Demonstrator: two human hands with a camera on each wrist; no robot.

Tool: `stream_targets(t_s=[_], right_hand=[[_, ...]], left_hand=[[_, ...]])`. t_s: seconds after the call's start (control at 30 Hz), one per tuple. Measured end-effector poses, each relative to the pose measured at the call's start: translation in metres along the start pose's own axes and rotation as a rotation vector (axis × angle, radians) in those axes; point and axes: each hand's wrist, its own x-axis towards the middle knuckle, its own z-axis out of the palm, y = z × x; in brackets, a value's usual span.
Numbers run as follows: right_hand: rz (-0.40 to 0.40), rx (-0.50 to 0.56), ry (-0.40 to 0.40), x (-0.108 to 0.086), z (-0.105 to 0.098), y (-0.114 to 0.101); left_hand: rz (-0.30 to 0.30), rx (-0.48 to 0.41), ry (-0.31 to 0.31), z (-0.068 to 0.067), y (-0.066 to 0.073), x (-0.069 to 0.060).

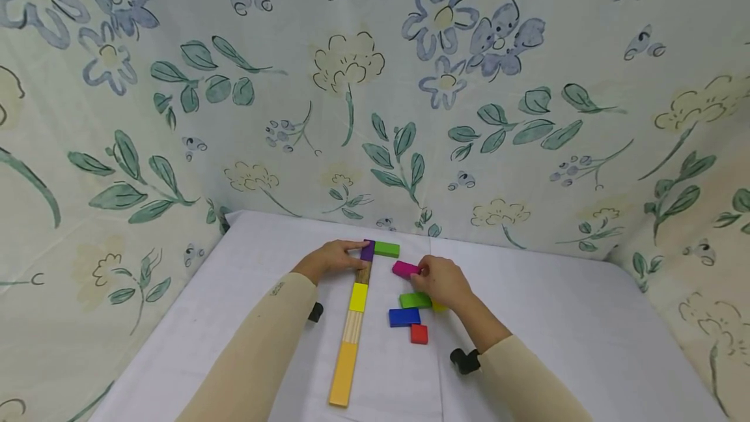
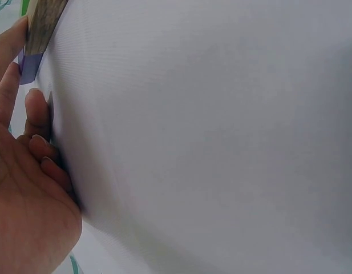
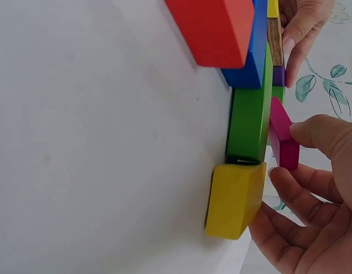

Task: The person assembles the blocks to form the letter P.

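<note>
Beige left sleeve nearest. Right hand pinches magenta block near green block, resting or lifted unclear; hand so close could knock yellow block. Left hand spread, touching purple block; stray push might skew row.

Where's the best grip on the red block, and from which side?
I'd pinch the red block by its left and right faces, coming from the near side: it's small and flat-sided, and the blue block crowds its far edge while those faces look clear.
</note>
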Motion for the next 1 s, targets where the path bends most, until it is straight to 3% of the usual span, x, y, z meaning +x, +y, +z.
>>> stream_targets(t_s=[0.6,1.0], right_hand=[[-0.032,0.050,0.007,0.008,-0.012,0.010],[-0.007,0.092,-0.003,0.030,-0.013,0.027]], left_hand=[[-0.042,-0.027,0.005,0.001,0.001,0.000],[-0.027,-0.019,0.005,0.000,0.001,-0.001]])
